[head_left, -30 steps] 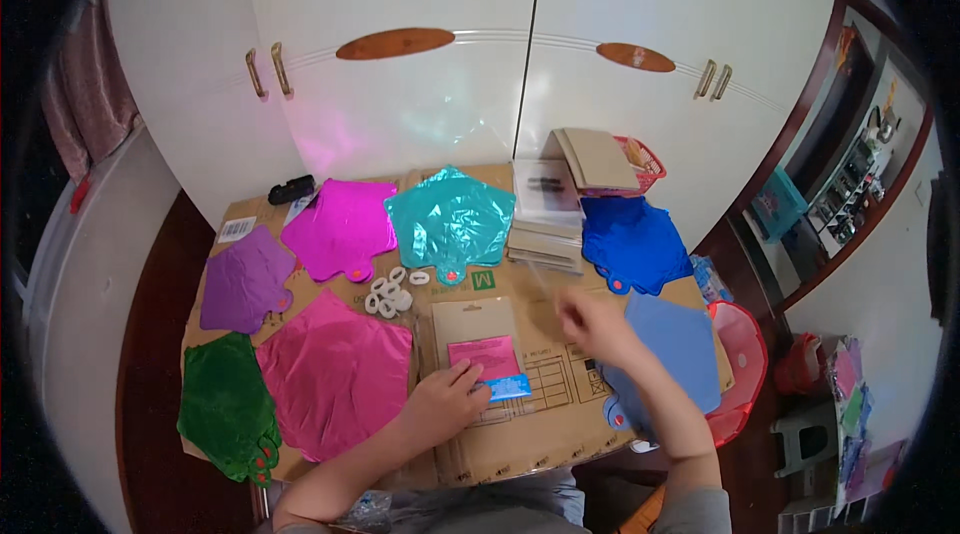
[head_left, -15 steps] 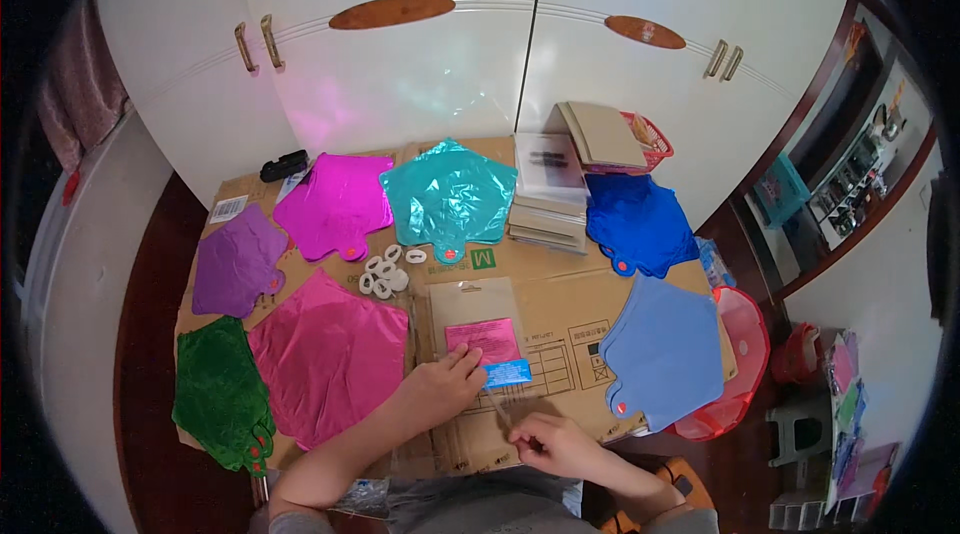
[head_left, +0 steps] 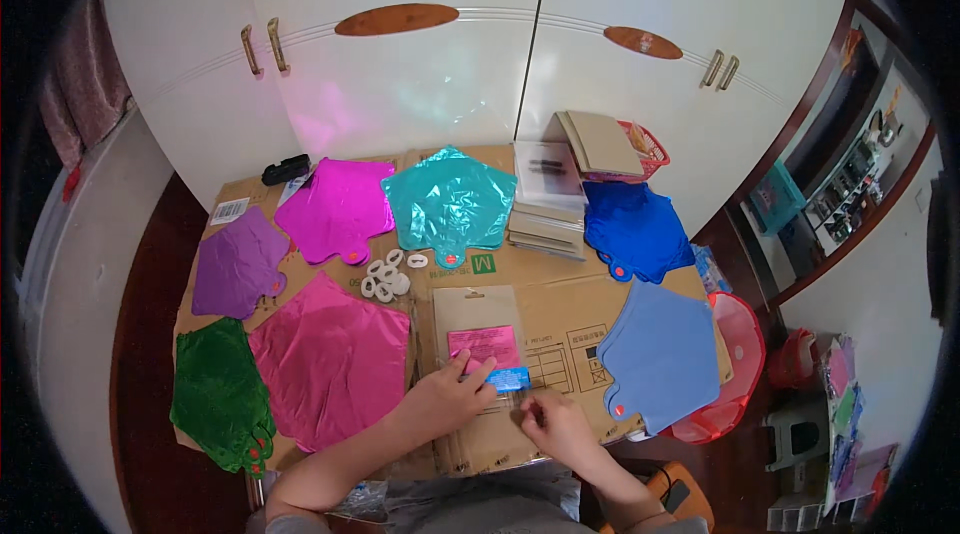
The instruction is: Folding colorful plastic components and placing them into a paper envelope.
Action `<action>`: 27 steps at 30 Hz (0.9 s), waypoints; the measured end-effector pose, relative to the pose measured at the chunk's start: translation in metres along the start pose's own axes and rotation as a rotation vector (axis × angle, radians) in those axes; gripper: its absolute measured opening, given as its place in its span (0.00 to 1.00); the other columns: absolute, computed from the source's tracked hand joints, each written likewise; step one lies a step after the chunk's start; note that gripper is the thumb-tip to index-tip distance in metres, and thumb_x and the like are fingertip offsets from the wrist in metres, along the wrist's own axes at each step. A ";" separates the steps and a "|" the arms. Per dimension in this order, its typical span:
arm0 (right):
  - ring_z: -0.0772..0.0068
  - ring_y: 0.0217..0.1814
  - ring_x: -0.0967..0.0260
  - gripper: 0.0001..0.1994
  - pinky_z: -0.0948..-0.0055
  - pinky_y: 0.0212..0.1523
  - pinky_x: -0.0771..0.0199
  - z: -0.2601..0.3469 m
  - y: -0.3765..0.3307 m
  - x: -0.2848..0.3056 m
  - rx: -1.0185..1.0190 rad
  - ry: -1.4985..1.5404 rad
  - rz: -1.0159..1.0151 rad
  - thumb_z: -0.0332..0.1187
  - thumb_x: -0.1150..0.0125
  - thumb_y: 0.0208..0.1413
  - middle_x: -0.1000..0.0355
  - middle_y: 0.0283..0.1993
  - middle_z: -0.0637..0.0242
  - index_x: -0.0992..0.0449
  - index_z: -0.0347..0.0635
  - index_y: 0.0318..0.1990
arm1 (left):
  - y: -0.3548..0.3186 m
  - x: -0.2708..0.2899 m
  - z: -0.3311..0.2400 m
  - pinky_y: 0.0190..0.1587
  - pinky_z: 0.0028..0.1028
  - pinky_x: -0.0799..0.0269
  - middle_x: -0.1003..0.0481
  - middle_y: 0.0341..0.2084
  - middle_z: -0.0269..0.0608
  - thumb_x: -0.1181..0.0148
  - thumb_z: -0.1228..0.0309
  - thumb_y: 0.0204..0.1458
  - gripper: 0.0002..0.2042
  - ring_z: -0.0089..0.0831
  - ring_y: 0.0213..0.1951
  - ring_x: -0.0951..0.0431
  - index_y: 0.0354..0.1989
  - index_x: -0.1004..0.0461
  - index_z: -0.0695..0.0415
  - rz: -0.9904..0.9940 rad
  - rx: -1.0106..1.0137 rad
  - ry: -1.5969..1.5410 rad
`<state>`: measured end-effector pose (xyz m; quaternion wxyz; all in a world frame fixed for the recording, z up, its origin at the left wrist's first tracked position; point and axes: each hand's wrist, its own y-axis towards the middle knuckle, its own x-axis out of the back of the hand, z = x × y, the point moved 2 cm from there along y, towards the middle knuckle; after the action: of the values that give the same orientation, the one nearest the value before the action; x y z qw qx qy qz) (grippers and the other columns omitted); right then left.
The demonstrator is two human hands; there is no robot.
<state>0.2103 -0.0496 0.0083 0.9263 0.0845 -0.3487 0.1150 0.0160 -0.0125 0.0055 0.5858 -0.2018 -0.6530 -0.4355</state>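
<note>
The left hand [head_left: 452,396] lies flat, fingers spread, pinning a clear packet [head_left: 487,354] (pink card and blue label inside) low on the cardboard-covered tabletop [head_left: 560,319]. The right hand [head_left: 553,426] pinches the packet's lower edge, apparently sealing it; pressing along that edge seems next.

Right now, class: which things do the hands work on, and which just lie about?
In hand:
left hand
right hand
brown packet with pink card
small blue label

Lying about:
teal foil balloon
green foil balloon
white rings
stack of packets
</note>
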 end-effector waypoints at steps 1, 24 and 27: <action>0.50 0.33 0.29 0.07 0.59 0.33 0.28 -0.004 0.006 -0.003 0.002 0.000 -0.007 0.27 0.43 0.47 0.30 0.30 0.54 0.29 0.37 0.34 | 0.001 0.000 -0.001 0.42 0.37 0.22 0.30 0.48 0.51 0.47 0.70 0.44 0.07 0.54 0.45 0.25 0.33 0.32 0.56 0.007 0.002 0.001; 0.60 0.57 0.34 0.17 0.66 0.55 0.32 -0.020 0.032 0.017 0.528 -0.438 0.083 0.29 0.41 0.47 0.30 0.52 0.58 0.27 0.36 0.47 | -0.001 -0.004 -0.011 0.48 0.41 0.26 0.32 0.49 0.50 0.47 0.66 0.47 0.20 0.57 0.49 0.30 0.50 0.30 0.59 0.049 0.011 0.061; 0.62 0.57 0.33 0.15 0.67 0.55 0.32 -0.022 0.034 0.016 0.560 -0.436 0.072 0.27 0.42 0.46 0.28 0.50 0.59 0.25 0.36 0.44 | -0.002 -0.008 -0.010 0.49 0.42 0.27 0.32 0.49 0.50 0.47 0.66 0.46 0.20 0.57 0.50 0.32 0.49 0.29 0.59 0.030 0.006 0.043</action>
<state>0.2262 -0.0091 0.0051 0.7663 0.3452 -0.4961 0.2180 0.0221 -0.0200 -0.0031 0.6068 -0.2005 -0.6385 -0.4288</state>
